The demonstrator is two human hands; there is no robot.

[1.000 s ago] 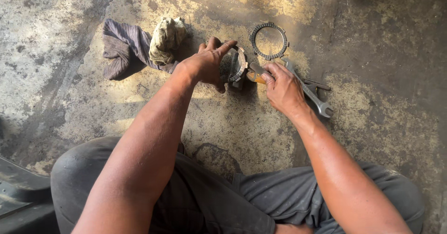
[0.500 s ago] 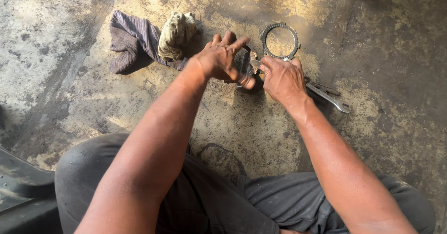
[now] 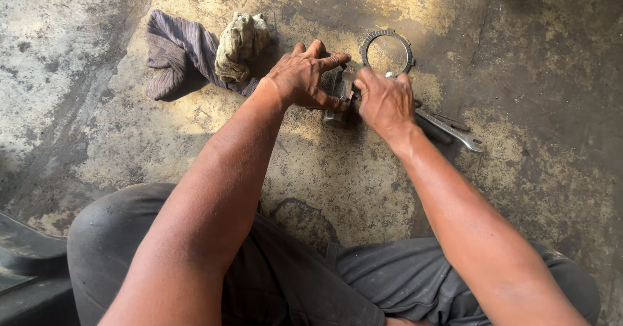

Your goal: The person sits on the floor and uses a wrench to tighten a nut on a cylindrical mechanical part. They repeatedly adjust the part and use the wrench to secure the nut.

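A person sits on a stained concrete floor (image 3: 519,189), seen from above, with grey-trousered knees (image 3: 117,235) at the near edge and both bare forearms reaching away from the body. Between the knees and the hands lies a broad patch of bare, sunlit concrete.

The left hand (image 3: 302,76) rests with fingers spread over the top of a small grey metal part (image 3: 337,95) that stands on the floor, pressing and steadying it. The right hand (image 3: 384,99) sits just beside the left one, touching the same part from its other side, fingers curled together around something small; what it grips cannot be made out. The part is mostly hidden under the two hands: only a dull, dirty metal side and a rounded edge show between them.

Just right of the right hand, a silver spanner (image 3: 454,131) lies flat on the floor, its open end pointing away from the hand, with a thin dark tool (image 3: 451,119) alongside it. Just beyond the right hand lies a flat toothed metal ring (image 3: 363,42), its centre open to the concrete. Beyond and left of the left hand, near it, lie a crumpled purple-grey cloth (image 3: 172,53) and a dirty cream rag (image 3: 240,40), touching each other. Further left the floor is bare grey concrete.
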